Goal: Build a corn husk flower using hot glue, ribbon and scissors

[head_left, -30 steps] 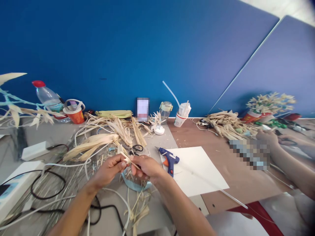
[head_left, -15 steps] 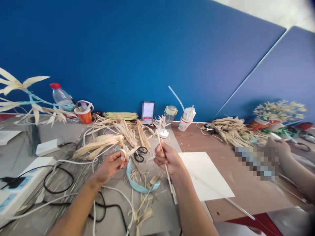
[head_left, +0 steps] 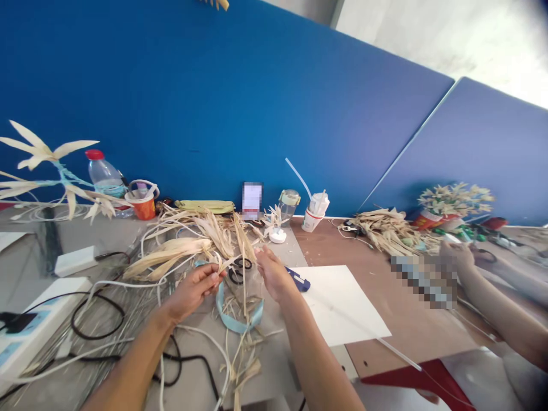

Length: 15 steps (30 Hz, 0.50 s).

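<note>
Pinched in my left hand (head_left: 199, 288) is a pale piece of dried corn husk (head_left: 225, 264), its pointed end toward the right. Facing it, my right hand (head_left: 274, 274) has its fingers drawn together; what they hold, if anything, is hidden. A thin pale stick (head_left: 244, 291) stretches lengthwise between the hands, with a gap between it and my right fingers. Black-handled scissors (head_left: 236, 277) lie there too, beside a loop of light blue ribbon (head_left: 233, 324). A blue utility knife (head_left: 298, 279) lies just right of my right hand, by white paper (head_left: 342, 308).
Dried husks (head_left: 171, 257) heap behind my left hand. Cables and a power strip (head_left: 38, 319) crowd the left, below a husk flower (head_left: 43, 151). A phone (head_left: 252, 200), a jar (head_left: 290, 202) and a cup (head_left: 312, 220) line the blue partition. Another person's hands (head_left: 458, 257) work at right.
My right hand has moved left toward my left hand, and the stick is no longer in its grip. The utility knife has come into view. The whole view has shifted slightly.
</note>
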{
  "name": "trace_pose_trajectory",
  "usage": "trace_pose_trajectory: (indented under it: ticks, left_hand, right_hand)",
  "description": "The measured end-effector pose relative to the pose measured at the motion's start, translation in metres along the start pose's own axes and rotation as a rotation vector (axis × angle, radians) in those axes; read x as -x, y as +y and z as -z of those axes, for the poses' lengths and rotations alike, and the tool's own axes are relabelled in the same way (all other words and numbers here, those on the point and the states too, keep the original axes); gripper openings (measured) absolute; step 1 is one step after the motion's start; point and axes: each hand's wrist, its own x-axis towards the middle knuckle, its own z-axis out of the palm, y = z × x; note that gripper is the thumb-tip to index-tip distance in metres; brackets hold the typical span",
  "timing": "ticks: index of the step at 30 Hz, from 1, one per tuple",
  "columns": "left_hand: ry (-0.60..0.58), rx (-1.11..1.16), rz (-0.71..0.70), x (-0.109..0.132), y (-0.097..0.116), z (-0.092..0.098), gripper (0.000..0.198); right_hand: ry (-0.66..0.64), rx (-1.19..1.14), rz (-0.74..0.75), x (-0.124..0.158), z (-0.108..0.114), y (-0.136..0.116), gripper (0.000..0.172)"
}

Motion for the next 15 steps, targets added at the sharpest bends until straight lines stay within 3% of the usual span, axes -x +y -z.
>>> trace_pose_trajectory:
  ticks: [3,6,11,15]
  left_hand:
    - [-0.003,-0.028,0.005,-0.001,-0.001,0.0,0.026]
    - [0.031,-0.062,-0.005,-0.004,-0.004,0.002,0.029]
    - [0.031,-0.104,-0.043,-0.008,-0.009,0.005,0.029]
    - [0.07,-0.001,-0.068,-0.007,-0.008,0.007,0.027]
  right_hand:
    - [0.138,0.024,-0.012,0.003,0.0,-0.007,0.05]
    - [0.069,0.113,0.055,0.013,0.003,-0.025,0.047]
    - [-0.141,0.52,0.193,0.035,0.016,-0.056,0.025]
    - [-0.063,0.749,0.307,0.038,0.029,-0.062,0.024]
